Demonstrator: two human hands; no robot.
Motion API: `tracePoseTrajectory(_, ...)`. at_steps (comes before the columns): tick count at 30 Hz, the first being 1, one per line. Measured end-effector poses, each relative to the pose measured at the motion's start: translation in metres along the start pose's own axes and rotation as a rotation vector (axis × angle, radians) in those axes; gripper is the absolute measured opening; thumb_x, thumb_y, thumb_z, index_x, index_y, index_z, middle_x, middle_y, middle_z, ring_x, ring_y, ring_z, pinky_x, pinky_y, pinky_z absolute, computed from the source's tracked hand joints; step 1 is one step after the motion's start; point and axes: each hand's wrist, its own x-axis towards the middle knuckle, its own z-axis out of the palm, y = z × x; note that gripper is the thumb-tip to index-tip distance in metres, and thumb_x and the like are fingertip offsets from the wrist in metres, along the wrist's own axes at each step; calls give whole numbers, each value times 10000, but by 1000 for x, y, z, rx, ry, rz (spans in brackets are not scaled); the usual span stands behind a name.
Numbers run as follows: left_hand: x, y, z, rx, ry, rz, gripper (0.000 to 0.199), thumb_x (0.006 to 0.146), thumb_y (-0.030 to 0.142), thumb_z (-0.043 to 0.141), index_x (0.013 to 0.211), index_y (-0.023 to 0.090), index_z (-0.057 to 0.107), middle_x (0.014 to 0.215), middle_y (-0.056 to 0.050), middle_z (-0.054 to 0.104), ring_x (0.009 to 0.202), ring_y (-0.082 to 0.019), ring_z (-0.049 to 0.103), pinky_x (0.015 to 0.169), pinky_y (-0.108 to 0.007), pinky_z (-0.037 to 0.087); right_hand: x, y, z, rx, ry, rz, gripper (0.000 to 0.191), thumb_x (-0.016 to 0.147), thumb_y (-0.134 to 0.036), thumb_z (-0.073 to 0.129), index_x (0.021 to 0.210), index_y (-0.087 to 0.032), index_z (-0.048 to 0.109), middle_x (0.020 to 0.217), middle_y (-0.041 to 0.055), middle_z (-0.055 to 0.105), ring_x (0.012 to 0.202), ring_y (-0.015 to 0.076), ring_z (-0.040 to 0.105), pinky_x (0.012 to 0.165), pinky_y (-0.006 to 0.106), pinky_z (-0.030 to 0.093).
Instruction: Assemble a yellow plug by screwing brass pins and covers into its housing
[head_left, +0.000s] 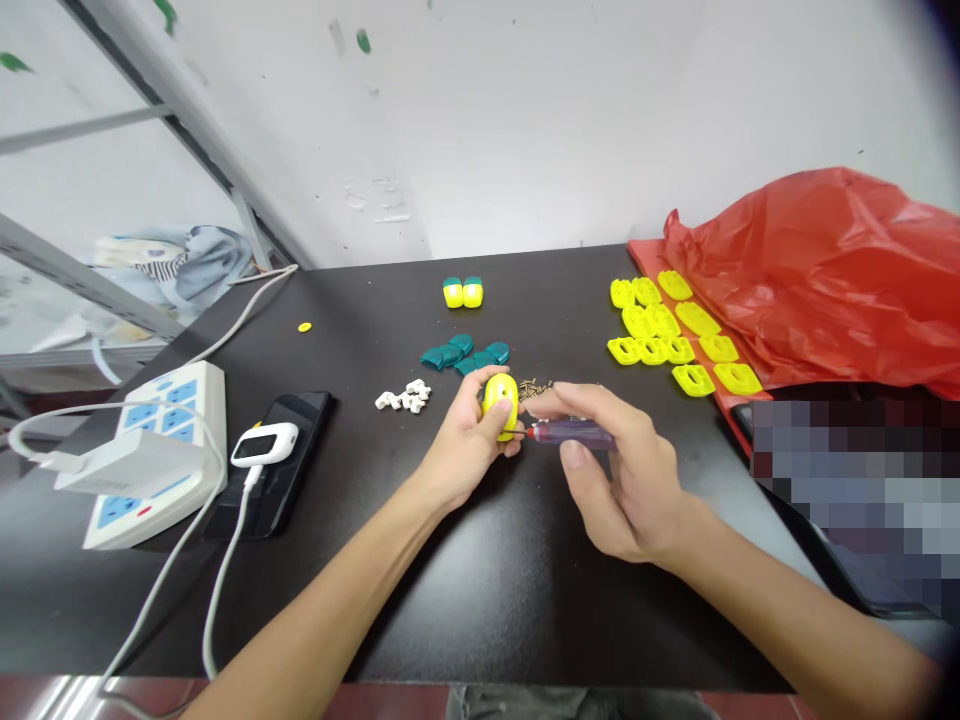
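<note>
My left hand (469,440) had the yellow casing (502,392) pinched between thumb and fingers, lifted over the middle of the dark tabletop (450,610), its rounded face tipped up toward me. My right hand (630,470) grasped a screwdriver (576,433) with a purple see-through handle and a red collar, thumb on the near side and fingers bent over it from above. The shaft lay nearly level and pointed left, at the lower end of the casing; with my fingertips crowding the spot, I could not tell whether the tip was seated in it or only beside it.

Just beyond my fingers lay a scatter of small brass-coloured screws (535,388). Dark green caps (450,352) overlapped in a loose cluster behind my left hand, and a little heap of white parts (405,397) sat to the left of it. Farther back, two yellow-and-green units (462,292) stood side by side, touching.

Off to the right I had yellow shells (651,321) in rough rows, some on the dark surface and some on the edge of the red plastic bag (840,280). To my left, a white device (264,445) rested on a black phone (307,440), near the power strip (161,400).
</note>
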Motion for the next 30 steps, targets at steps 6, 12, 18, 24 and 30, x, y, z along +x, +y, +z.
tracePoseTrajectory(6,-2,3,3,-18,60,40,539,815,314,770,1264,249,479,874,7,593,687,-111,569,608,-235,469,4,-4,0,-40,-36,56,318,938,-81,570,1204,-254,587,1034,79,775,927,192,757,818,343,636)
tracePoseTrajectory(12,-2,-1,3,-14,121,105,548,808,326,780,1255,255,470,891,10,591,646,-90,550,599,-227,460,6,-9,3,-155,8,43,168,927,-103,613,987,-259,593,944,39,798,864,177,777,782,296,642)
tracePoseTrajectory(18,0,-6,0,-42,137,237,513,847,341,750,1254,268,446,862,31,562,623,-80,531,556,-205,437,3,-13,8,-227,61,-1,125,915,-106,646,957,-215,603,946,42,816,860,157,792,793,240,631)
tracePoseTrajectory(24,-1,-14,1,64,199,422,432,918,343,675,1279,287,444,886,17,571,677,-102,563,569,-209,478,1,-19,11,-339,125,27,109,908,-148,697,934,-212,612,956,37,828,843,158,802,772,204,625)
tracePoseTrajectory(30,-2,-16,1,82,270,582,422,939,338,659,1297,288,440,959,-4,570,717,-101,560,615,-220,494,0,-19,11,-417,162,68,80,944,-253,683,921,-226,611,903,23,831,760,158,802,643,199,602)
